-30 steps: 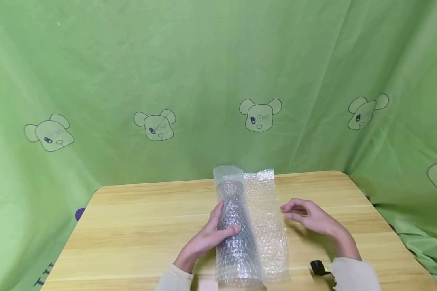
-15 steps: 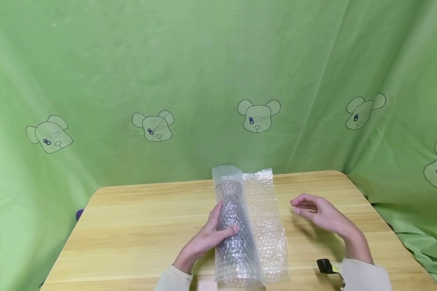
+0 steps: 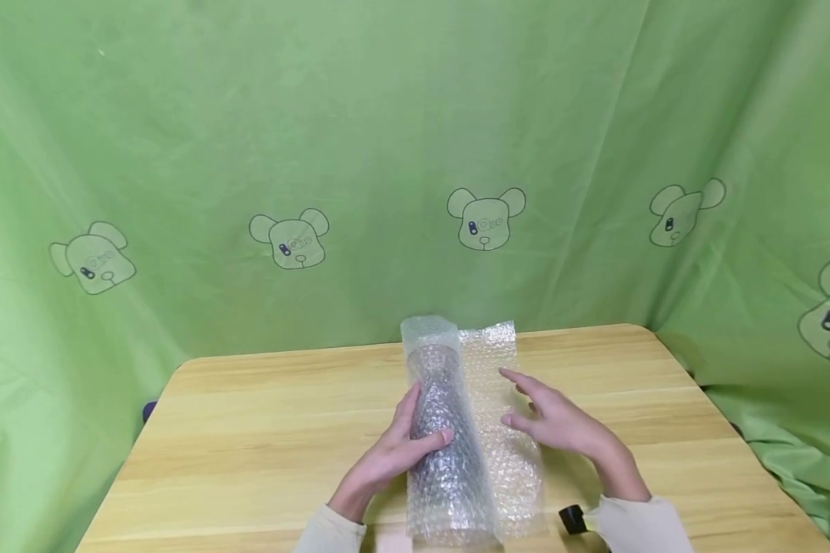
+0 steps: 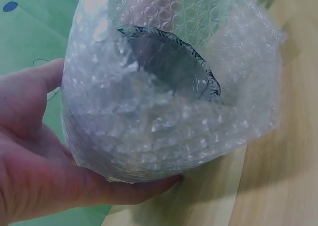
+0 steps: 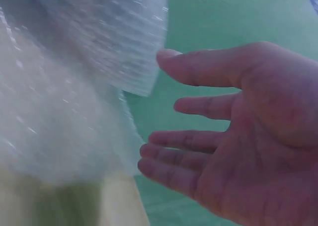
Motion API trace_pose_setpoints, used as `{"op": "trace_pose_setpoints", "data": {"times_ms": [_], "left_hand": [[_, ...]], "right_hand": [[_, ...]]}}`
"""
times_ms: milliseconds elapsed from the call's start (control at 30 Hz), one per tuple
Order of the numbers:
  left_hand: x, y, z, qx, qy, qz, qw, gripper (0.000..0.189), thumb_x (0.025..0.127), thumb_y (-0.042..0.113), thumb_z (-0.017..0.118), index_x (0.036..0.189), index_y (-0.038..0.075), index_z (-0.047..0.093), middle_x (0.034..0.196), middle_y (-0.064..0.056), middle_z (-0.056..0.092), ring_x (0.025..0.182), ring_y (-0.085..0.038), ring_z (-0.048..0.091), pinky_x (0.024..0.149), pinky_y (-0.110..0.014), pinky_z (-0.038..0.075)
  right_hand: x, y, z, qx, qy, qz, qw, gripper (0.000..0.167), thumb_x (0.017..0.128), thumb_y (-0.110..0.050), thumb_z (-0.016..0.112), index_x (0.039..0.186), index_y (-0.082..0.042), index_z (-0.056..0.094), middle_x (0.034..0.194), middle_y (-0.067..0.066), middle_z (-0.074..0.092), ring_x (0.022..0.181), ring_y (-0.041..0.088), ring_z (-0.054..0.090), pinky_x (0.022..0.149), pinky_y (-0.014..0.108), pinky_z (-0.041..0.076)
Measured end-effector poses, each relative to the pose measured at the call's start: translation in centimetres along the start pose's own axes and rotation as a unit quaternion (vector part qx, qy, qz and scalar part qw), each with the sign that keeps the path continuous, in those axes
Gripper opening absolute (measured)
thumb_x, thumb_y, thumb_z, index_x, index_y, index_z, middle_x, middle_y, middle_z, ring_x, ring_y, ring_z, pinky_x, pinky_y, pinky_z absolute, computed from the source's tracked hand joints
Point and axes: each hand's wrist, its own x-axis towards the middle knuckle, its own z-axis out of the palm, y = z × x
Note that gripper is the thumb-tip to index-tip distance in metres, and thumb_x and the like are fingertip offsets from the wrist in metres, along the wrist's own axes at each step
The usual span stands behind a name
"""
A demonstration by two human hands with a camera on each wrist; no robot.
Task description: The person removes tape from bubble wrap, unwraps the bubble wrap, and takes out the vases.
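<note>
A glass vase point(image 3: 437, 365) lies rolled in bubble wrap point(image 3: 456, 499), its narrower waist showing through. The left wrist view looks into one end, where the vase's dark patterned rim point(image 4: 170, 36) sits inside the wrap. My left hand point(image 3: 393, 455) grips the roll, thumb across the top and fingers along its left side. To the right spreads a loose flap of bubble wrap point(image 3: 512, 453). Over that flap hovers my right hand point(image 3: 560, 421), thumb and fingers apart. In the right wrist view its fingertips point(image 5: 149, 166) are close to the wrap's edge, holding nothing.
Beneath everything is a wood-grain table point(image 3: 270, 430). Green cloth point(image 3: 380, 153) printed with bear heads hangs behind and at both sides. A small black device point(image 3: 572, 520) juts from the right cuff. Something pale pink point(image 3: 393, 544) shows at the table's front.
My right hand first drew away to the right, then swung back left over the loose flap with its fingers spreading. My left hand and the wrapped vase stayed put.
</note>
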Motion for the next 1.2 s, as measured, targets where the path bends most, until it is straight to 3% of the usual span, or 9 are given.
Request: {"op": "trace_pose_setpoints", "data": {"times_ms": [167,300,633,933,1100,1200], "left_hand": [[0.0,-0.1,0.2,-0.013,0.002,0.003,0.9999,0.11,0.091,0.038,0.074,0.165,0.011,-0.003,0.168,-0.025,-0.007,0.149,-0.053,0.011,0.116,-0.07,0.023],[0.1,-0.1,0.3,-0.015,0.002,0.005,0.9999,0.11,0.092,0.037,0.074,0.165,0.011,-0.003,0.168,-0.025,-0.007,0.149,-0.053,0.012,0.116,-0.07,0.023],[0.2,-0.4,0.4,-0.018,0.002,0.009,0.9998,0.11,0.092,0.035,0.074,0.165,0.012,-0.003,0.168,-0.024,-0.009,0.151,-0.052,0.007,0.117,-0.071,0.018],[-0.3,0.1,0.1,-0.009,0.008,0.002,0.9999,0.11,0.092,0.038,0.075,0.165,0.012,-0.002,0.168,-0.028,-0.004,0.15,-0.052,0.012,0.117,-0.07,0.018],[-0.9,1.2,0.4,0.065,0.034,0.036,0.9966,0.11,0.091,0.039,0.076,0.165,0.009,0.001,0.168,-0.025,-0.011,0.15,-0.054,0.004,0.114,-0.075,0.015],[-1.5,2.2,1.2,0.142,0.049,0.073,0.9859,0.104,0.09,0.042,0.075,0.165,0.007,0.011,0.169,-0.023,-0.011,0.15,-0.055,0.007,0.11,-0.078,0.02]], "right_hand": [[0.2,0.4,1.5,-0.011,-0.07,0.028,0.9971,0.087,0.091,-0.028,0.077,0.157,0.004,0.031,0.161,0.034,0.024,0.145,0.056,0.025,0.116,0.07,0.021],[0.1,0.5,2.1,-0.027,-0.105,0.042,0.9933,0.093,0.083,-0.024,0.083,0.155,0.006,0.034,0.16,0.039,0.018,0.145,0.059,0.02,0.115,0.072,0.018],[0.1,0.3,3.3,-0.035,-0.105,0.061,0.992,0.094,0.077,-0.016,0.086,0.155,0.004,0.037,0.159,0.041,0.014,0.144,0.06,0.021,0.115,0.072,0.02],[0.2,0.4,3.9,-0.057,-0.108,0.08,0.9892,0.102,0.066,-0.013,0.092,0.153,0.004,0.041,0.161,0.039,0.01,0.146,0.057,0.019,0.116,0.07,0.023],[0.3,0.4,4.1,-0.067,-0.109,0.08,0.9885,0.101,0.066,-0.014,0.092,0.152,0.003,0.043,0.161,0.039,0.009,0.146,0.058,0.018,0.116,0.07,0.023],[0.2,0.5,4.1,-0.065,-0.111,0.079,0.9886,0.101,0.066,-0.014,0.092,0.152,0.004,0.043,0.161,0.04,0.009,0.146,0.058,0.017,0.116,0.07,0.023]]}}
